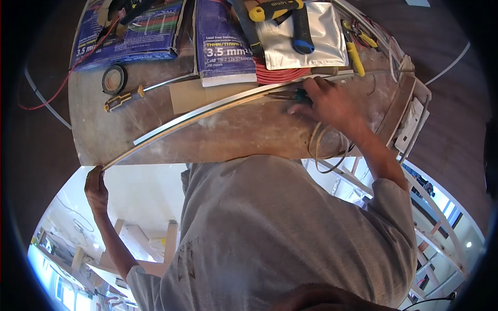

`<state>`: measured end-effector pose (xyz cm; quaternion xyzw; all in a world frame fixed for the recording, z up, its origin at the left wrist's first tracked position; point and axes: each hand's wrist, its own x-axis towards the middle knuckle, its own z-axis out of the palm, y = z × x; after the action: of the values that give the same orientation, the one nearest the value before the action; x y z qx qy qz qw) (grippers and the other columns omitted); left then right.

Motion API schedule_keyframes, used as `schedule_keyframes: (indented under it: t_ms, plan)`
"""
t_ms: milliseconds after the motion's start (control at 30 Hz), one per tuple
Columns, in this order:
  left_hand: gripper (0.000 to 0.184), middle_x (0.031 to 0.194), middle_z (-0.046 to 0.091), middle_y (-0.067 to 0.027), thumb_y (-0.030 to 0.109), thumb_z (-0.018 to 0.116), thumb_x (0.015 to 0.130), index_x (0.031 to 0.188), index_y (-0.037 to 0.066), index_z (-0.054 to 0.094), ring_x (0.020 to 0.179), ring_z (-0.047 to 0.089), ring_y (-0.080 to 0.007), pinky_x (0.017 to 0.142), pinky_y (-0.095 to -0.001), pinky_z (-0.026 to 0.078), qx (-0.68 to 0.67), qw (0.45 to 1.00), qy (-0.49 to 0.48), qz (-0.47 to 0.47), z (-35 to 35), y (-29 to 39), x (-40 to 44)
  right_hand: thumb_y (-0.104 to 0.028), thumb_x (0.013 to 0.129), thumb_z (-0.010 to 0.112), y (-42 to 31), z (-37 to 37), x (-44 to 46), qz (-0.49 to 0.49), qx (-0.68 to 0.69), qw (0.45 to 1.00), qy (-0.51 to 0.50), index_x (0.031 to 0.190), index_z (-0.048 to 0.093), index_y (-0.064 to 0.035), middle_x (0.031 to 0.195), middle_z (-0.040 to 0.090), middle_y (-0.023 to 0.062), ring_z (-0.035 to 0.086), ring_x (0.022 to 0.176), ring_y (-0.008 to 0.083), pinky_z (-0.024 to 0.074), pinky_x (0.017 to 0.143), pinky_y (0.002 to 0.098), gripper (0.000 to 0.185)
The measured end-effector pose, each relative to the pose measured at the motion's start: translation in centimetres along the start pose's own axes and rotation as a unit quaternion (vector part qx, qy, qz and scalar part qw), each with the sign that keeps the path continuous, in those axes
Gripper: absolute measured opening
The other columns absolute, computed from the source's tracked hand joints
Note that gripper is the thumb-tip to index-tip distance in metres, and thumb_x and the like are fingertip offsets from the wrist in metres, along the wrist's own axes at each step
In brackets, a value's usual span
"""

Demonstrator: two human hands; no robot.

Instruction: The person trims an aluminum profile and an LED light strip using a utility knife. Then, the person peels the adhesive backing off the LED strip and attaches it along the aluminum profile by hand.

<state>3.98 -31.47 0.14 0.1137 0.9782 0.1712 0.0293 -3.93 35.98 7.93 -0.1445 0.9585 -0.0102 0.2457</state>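
Note:
A thin, yellowish, flexible strip (192, 118) curves across the wooden tabletop, alongside a silver metal channel (192, 110). My left hand (97, 187) is pinched on the strip's left end, just off the table's front edge. Farther right, my right hand (332, 102) is closed around pliers (282, 95) with dark green handles. Their jaws point left and lie close to the strip; I cannot tell whether they grip it. The fingers of that hand are also near the channel's right part.
A screwdriver (124, 98) and a roll of black tape (114, 79) lie at left. Behind are wire boxes (225, 57), red wire (282, 76), a silver pouch (327, 46) and several tools. A looped cable (317, 147) hangs over the front edge.

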Motion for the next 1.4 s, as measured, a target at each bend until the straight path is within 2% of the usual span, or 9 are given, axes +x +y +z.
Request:
schedule_keyframes:
  t_ms: [133, 200, 333, 500, 700, 1033, 1100, 1267, 1400]
  plan:
    - [0.019, 0.103, 0.075, -0.0202, -0.005, 0.066, 0.095, 0.112, -0.003, 0.072, 0.092, 0.073, -0.0369, 0.082, -0.0431, 0.059, 0.015, 1.000, 0.005, 0.025, -0.1, -0.5, 0.1, -0.062, 0.087, 0.074, 0.0, 0.7, -0.1, 0.009, 0.021, 0.999, 0.023, 0.120, 0.058, -0.0031, 0.112, 0.070, 0.0239, 0.073, 0.092, 0.0439, 0.0601, 0.078, 0.0520, 0.069]
    - [0.018, 0.101, 0.076, -0.0197, -0.005, 0.067, 0.095, 0.112, -0.003, 0.072, 0.090, 0.073, -0.0364, 0.081, -0.0431, 0.059, 0.020, 0.999, 0.004, 0.034, -0.1, -0.6, 0.3, -0.059, 0.088, 0.075, 0.7, 1.7, 0.1, -0.050, -0.006, 0.996, 0.067, 0.118, 0.056, -0.0048, 0.112, 0.070, 0.0231, 0.074, 0.094, 0.0434, 0.0598, 0.079, 0.0526, 0.064]
    - [0.020, 0.102, 0.076, -0.0188, -0.005, 0.068, 0.094, 0.113, -0.001, 0.072, 0.091, 0.073, -0.0360, 0.081, -0.0431, 0.059, 0.024, 0.999, -0.020, 0.012, -0.4, -1.0, 0.0, -0.052, 0.089, 0.075, 1.1, 2.1, 0.5, -0.027, -0.015, 0.999, 0.029, 0.117, 0.057, -0.0052, 0.112, 0.070, 0.0223, 0.074, 0.095, 0.0423, 0.0597, 0.081, 0.0526, 0.058]
    - [0.020, 0.108, 0.076, -0.0175, -0.007, 0.068, 0.093, 0.111, 0.000, 0.072, 0.098, 0.074, -0.0339, 0.086, -0.0422, 0.060, -0.033, 0.998, -0.044, -0.028, -1.5, -0.5, -0.3, -0.040, 0.086, 0.079, 1.4, 2.7, 0.4, -0.027, -0.007, 0.999, 0.025, 0.114, 0.057, -0.0057, 0.109, 0.070, 0.0205, 0.075, 0.092, 0.0391, 0.0617, 0.075, 0.0487, 0.049]
    - [0.021, 0.107, 0.076, -0.0185, -0.007, 0.068, 0.092, 0.112, -0.001, 0.072, 0.096, 0.073, -0.0351, 0.085, -0.0421, 0.060, -0.014, 0.998, -0.060, 0.001, -1.4, -1.2, 0.4, -0.037, 0.083, 0.080, 2.0, 3.4, 0.6, -0.047, 0.009, 0.997, 0.052, 0.113, 0.057, -0.0070, 0.107, 0.070, 0.0196, 0.075, 0.092, 0.0381, 0.0622, 0.073, 0.0479, 0.048]
    - [0.017, 0.104, 0.076, -0.0192, -0.006, 0.066, 0.095, 0.110, -0.002, 0.073, 0.096, 0.073, -0.0372, 0.084, -0.0425, 0.059, 0.041, 0.998, -0.038, 0.015, -1.2, -0.5, 0.5, -0.046, 0.092, 0.072, 2.9, 3.0, 1.2, -0.058, -0.012, 0.997, 0.040, 0.116, 0.059, -0.0073, 0.106, 0.072, 0.0194, 0.074, 0.090, 0.0401, 0.0608, 0.078, 0.0512, 0.048]
    - [0.017, 0.105, 0.076, -0.0191, -0.005, 0.065, 0.095, 0.110, -0.002, 0.073, 0.095, 0.073, -0.0366, 0.084, -0.0423, 0.060, 0.018, 0.999, -0.037, -0.010, -1.3, -0.2, 0.4, -0.050, 0.094, 0.070, 2.8, 2.3, 1.5, -0.032, 0.001, 0.999, -0.020, 0.118, 0.060, -0.0074, 0.107, 0.072, 0.0208, 0.074, 0.091, 0.0414, 0.0600, 0.080, 0.0530, 0.050]
    - [0.018, 0.106, 0.076, -0.0182, -0.004, 0.066, 0.095, 0.111, -0.001, 0.073, 0.092, 0.074, -0.0338, 0.083, -0.0410, 0.060, -0.035, 0.999, -0.015, -0.029, -0.5, -1.1, -0.6, -0.051, 0.094, 0.070, 2.9, 2.4, 1.4, -0.025, 0.018, 0.999, -0.018, 0.121, 0.061, -0.0089, 0.105, 0.073, 0.0219, 0.074, 0.092, 0.0435, 0.0591, 0.080, 0.0548, 0.051]
    - [0.017, 0.105, 0.077, -0.0180, -0.004, 0.067, 0.095, 0.111, -0.001, 0.073, 0.091, 0.074, -0.0334, 0.082, -0.0403, 0.060, 0.005, 0.999, -0.025, -0.033, -0.9, -1.0, -0.2, -0.051, 0.093, 0.070, 3.2, 2.7, 1.3, -0.029, -0.005, 1.000, -0.001, 0.123, 0.062, -0.0096, 0.103, 0.073, 0.0223, 0.074, 0.089, 0.0430, 0.0585, 0.079, 0.0541, 0.051]
